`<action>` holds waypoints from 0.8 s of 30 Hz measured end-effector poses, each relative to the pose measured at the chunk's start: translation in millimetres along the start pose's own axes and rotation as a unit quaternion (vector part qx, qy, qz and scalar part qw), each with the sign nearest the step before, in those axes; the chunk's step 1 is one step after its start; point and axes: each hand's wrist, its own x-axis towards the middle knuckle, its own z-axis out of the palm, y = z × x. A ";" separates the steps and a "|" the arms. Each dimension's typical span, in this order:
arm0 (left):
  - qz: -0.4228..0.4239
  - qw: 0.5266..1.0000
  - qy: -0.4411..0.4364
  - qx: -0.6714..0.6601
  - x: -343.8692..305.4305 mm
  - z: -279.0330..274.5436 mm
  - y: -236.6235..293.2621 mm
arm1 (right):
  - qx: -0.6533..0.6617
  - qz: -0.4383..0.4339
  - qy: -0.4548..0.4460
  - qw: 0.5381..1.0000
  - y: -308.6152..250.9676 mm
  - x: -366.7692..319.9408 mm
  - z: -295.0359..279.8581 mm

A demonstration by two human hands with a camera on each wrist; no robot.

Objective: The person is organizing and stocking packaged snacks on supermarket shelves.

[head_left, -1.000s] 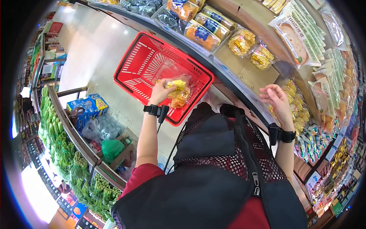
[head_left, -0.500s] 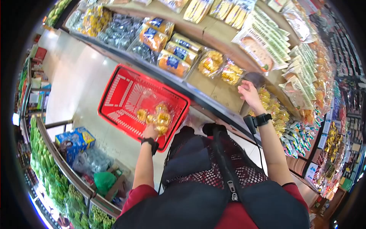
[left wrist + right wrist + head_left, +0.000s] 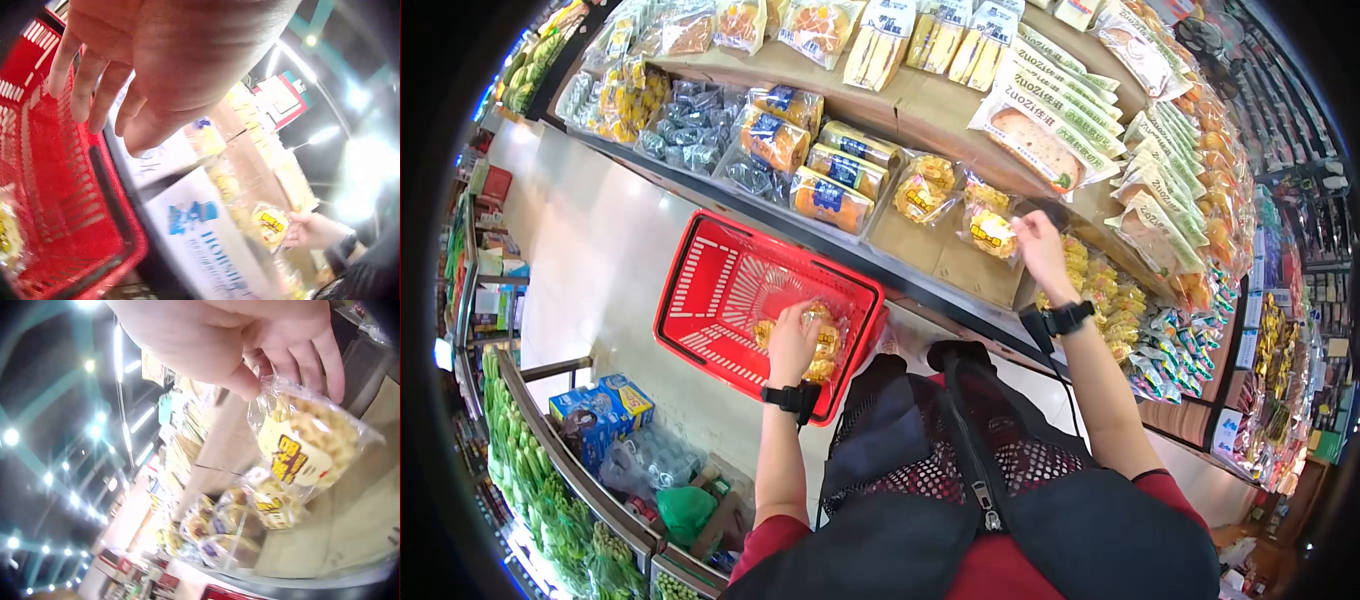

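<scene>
Pinched bagged waffle (image 3: 992, 232) by its edge in right hand (image 3: 1040, 250), over display shelf (image 3: 975, 278); sat just left of that hand, well apart from left hand (image 3: 793, 345). Kept latter loose-fingered, grasping nothing, above red shopping basket (image 3: 820, 278). Likely needed carrying leftward, down.

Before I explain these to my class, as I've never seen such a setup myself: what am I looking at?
There is no machine here, just a person's two bare hands. The wide, round view comes from a camera on the head, looking down. The other two come from a left-wrist camera and a right-wrist camera. The right hand pinches a clear packet of yellow snacks at the display shelf. Also on display are another yellow snack packet, packaged rolls with blue labels and wrapped sandwiches. The left hand holds nothing; it hovers over a red basket with similar packets inside.
</scene>
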 end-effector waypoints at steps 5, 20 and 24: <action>-0.061 0.864 -0.158 -0.475 23.9 -25.0 80.9 | 0.459 0.124 -0.202 0.856 -28.7 -49.9 -43.9; -0.066 0.728 -0.301 -0.612 25.8 -35.6 146.3 | 0.357 0.113 -0.334 0.865 -76.3 -91.2 -11.7; -0.153 0.768 -0.220 -0.581 15.4 -56.2 106.9 | 0.306 0.076 -0.327 0.891 -70.8 -84.0 -16.5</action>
